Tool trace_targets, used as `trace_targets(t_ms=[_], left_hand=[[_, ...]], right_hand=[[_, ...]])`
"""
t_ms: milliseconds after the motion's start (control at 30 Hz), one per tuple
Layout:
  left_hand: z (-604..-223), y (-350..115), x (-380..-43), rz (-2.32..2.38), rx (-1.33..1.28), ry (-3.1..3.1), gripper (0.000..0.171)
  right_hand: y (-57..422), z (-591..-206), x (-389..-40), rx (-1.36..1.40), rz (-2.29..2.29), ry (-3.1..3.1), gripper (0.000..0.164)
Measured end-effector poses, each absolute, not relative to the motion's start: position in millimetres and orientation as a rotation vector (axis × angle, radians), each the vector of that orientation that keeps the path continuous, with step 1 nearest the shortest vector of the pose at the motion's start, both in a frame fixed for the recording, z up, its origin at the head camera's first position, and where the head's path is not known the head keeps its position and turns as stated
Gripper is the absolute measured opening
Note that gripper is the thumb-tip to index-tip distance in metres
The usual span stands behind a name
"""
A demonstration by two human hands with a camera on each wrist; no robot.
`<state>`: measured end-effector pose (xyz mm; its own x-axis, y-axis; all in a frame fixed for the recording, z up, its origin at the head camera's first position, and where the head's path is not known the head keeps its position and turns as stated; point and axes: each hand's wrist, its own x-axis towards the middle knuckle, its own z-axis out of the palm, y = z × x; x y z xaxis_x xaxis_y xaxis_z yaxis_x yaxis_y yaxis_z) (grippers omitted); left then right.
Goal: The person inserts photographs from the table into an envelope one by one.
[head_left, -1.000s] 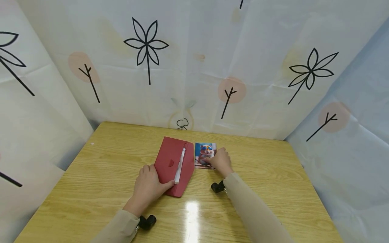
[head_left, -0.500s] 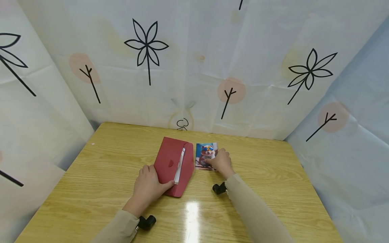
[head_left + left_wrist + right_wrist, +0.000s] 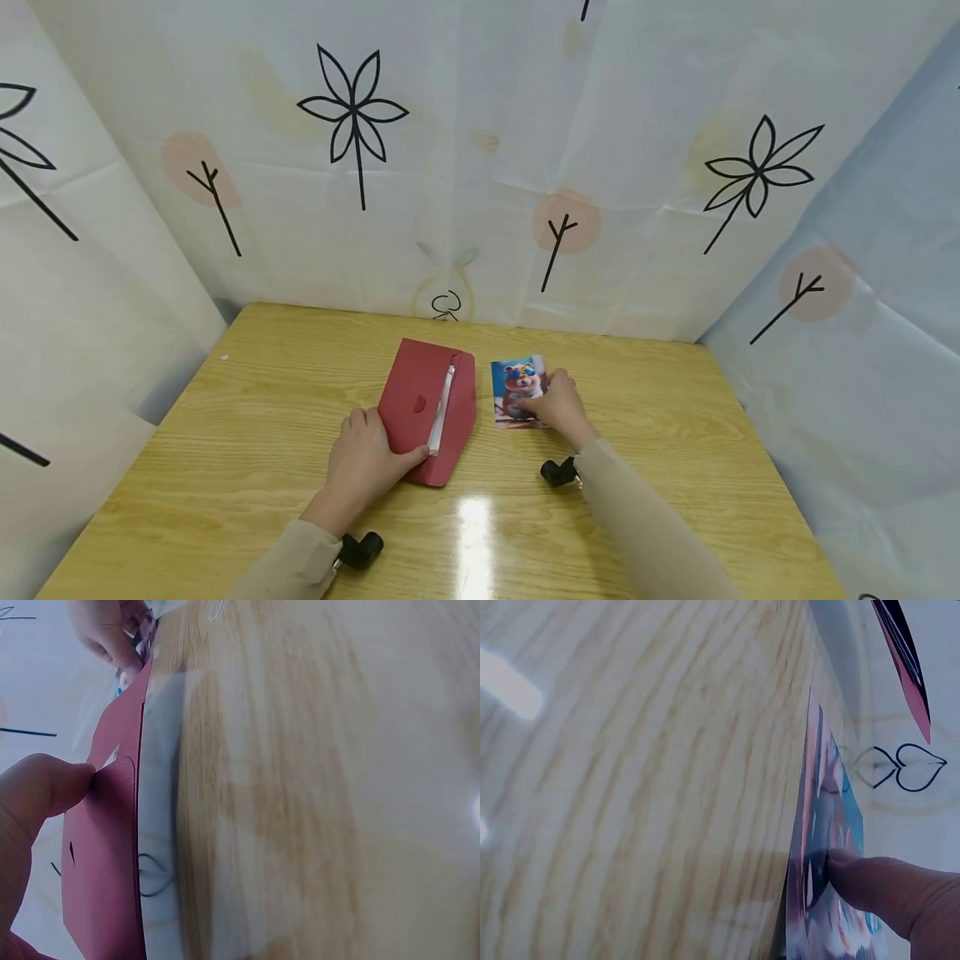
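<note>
A red envelope with its flap spread out to the right is in the middle of the head view. White paper shows in its opening. My left hand holds the envelope by its lower left part, and the thumb reaches across to the opening's lower end. Just right of the flap, my right hand grips the right edge of a picture card printed with a furry animal in sunglasses. The right wrist view shows the thumb on the card's printed face; the other fingers are hidden.
Both hands work on a wooden table. A small white speck lies near its far left. White cloth with drawn flowers stands behind and along both sides. Black wrist cameras hang under the sleeves.
The right hand has drawn the picture card a little to the right and nearer, widening the gap from the envelope flap. The left hand and envelope stay almost in place.
</note>
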<state>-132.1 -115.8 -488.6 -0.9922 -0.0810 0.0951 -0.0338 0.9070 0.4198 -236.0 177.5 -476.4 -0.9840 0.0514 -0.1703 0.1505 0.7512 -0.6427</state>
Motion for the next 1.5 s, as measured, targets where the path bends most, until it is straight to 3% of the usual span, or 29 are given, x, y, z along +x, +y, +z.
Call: trace_targets(t_ms=[567,1500], left_hand=[[-488,-117,-132,-0.656,0.089,-2.970,0.095],[-488,-117,-135,-0.650,0.091,-2.991,0.094]], right_hand=[[194,-472,-235,0.095,-1.162,2.703,0.027],[182,-446,-233,0.044,-1.667,2.583,0.032]])
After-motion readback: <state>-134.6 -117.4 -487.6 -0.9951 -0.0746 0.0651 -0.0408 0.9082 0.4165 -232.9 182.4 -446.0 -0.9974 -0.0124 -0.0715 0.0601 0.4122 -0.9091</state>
